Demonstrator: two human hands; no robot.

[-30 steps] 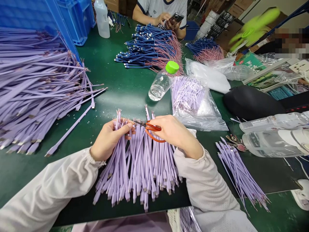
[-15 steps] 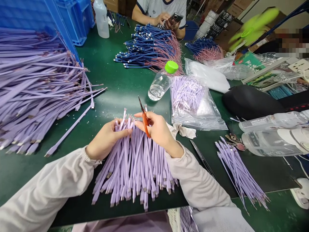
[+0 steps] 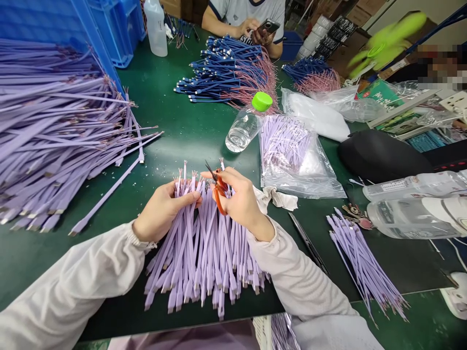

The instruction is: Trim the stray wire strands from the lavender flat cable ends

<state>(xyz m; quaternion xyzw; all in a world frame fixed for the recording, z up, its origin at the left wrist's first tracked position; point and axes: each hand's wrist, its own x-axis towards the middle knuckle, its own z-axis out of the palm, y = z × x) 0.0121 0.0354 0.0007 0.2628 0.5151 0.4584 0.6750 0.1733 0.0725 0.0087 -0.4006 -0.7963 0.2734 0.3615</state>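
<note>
A fan of short flat lilac cables point(image 3: 204, 253) lies on the green table point(image 3: 182, 131) in front of me, bare wire ends pointing away. My left hand point(image 3: 164, 211) is closed on the upper left part of the bundle, thumb pressed across the cables. My right hand point(image 3: 237, 199) is closed on small orange-handled snips point(image 3: 218, 187), their blades open just above the cable tips.
A big heap of longer lilac cables point(image 3: 54, 131) fills the left. A clear bottle with a green cap point(image 3: 246, 124) and a bag of lilac wires point(image 3: 292, 155) lie beyond. More lilac wires point(image 3: 365, 262) and bottles point(image 3: 412, 204) lie right. A person across the table holds a phone point(image 3: 268, 26).
My right hand has turned the snips from lying sideways over the bundle to pointing up at the cable tips. My left hand has kept its grip on the bundle.
</note>
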